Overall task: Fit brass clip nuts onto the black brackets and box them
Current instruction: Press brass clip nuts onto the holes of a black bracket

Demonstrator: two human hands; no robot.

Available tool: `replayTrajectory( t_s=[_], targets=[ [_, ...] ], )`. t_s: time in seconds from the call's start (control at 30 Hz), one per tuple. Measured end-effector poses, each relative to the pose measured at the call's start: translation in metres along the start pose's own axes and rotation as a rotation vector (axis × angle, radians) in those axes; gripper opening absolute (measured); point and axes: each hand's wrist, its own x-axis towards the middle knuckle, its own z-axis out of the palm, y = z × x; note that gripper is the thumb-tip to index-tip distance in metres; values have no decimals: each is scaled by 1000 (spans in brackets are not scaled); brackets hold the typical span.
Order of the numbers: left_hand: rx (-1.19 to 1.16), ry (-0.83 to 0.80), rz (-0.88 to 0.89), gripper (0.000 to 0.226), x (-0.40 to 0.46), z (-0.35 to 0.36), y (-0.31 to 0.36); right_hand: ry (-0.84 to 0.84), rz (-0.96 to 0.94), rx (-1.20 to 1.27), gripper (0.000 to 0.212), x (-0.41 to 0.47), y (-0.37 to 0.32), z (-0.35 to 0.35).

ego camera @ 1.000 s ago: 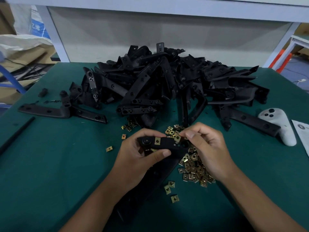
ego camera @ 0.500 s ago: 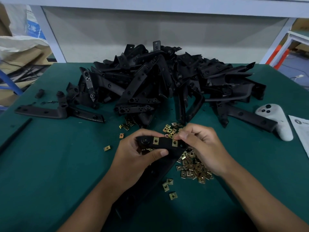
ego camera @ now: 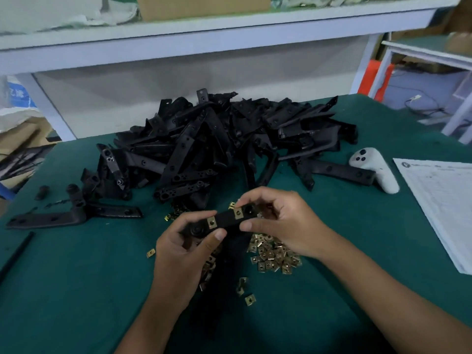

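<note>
- Both hands grasp one black bracket above the near table: left hand pinching its left end, right hand its right.
- Two brass clip nuts sit on it; a half-seated one might slip off.
- No box visible.

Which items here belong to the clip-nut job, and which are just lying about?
Job:
held bracket, gripped by left hand and right hand
two fitted clip nuts
loose clip nuts
bracket pile

Lying about:
white controller
printed sheet
black rod
cardboard box on the shelf
</note>
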Motion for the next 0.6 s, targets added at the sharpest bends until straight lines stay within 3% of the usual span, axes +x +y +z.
replayTrajectory(
  t_s=[0.2,0.37,0.47,0.6],
  targets=[
    [83,-115,184,25,-26,48,25,173,-63,-203,30,-76,-38,-39],
    [93,-477,238,29,-72,150,38,573,5,-314,25,-214,-47,-76],
    [115,-721,298,28,-107,216,37,794,93,-320,36,-296,-53,-94],
    [167,-909,361,27,-147,285,26,930,293,-476,32,-371,-57,-114]
  ],
)
